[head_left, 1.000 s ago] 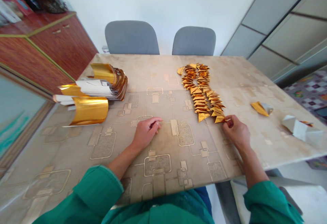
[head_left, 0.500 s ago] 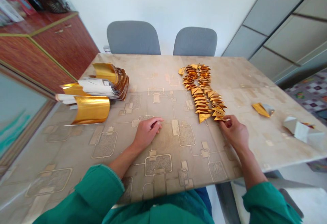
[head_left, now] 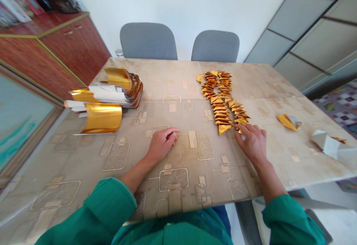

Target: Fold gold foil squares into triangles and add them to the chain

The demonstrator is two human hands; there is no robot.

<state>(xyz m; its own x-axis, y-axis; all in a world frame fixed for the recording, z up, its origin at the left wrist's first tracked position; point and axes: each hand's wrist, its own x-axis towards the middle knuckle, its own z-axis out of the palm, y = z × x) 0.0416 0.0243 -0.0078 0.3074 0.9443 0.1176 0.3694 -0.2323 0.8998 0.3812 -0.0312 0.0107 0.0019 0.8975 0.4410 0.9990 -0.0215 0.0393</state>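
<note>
Right hand [head_left: 253,142] right of centre, palm down. Index stretched forward, thumb below it, a little apart; a pale glint between them. Whether they pinch a fold or merely touch it, cannot tell.

Left hand [head_left: 163,142] on the table [head_left: 181,178] near centre, fingers loosely curled, nothing seen in it; inner palm hidden.

Risks, my judgement: folds look light and stand close-set. A sideways nudge from the index could skew the right row [head_left: 240,114] or drive it into the left row [head_left: 222,114], close by. A fingertip catching a point could tip or crush a fold.

Position: both rows right of centre, running towards the upper frame. Right row's near end lies at the index and thumb, partly covered by them; left row's near end just left of the index tip. Loose fold [head_left: 288,122] far right, well apart from the hand.
</note>
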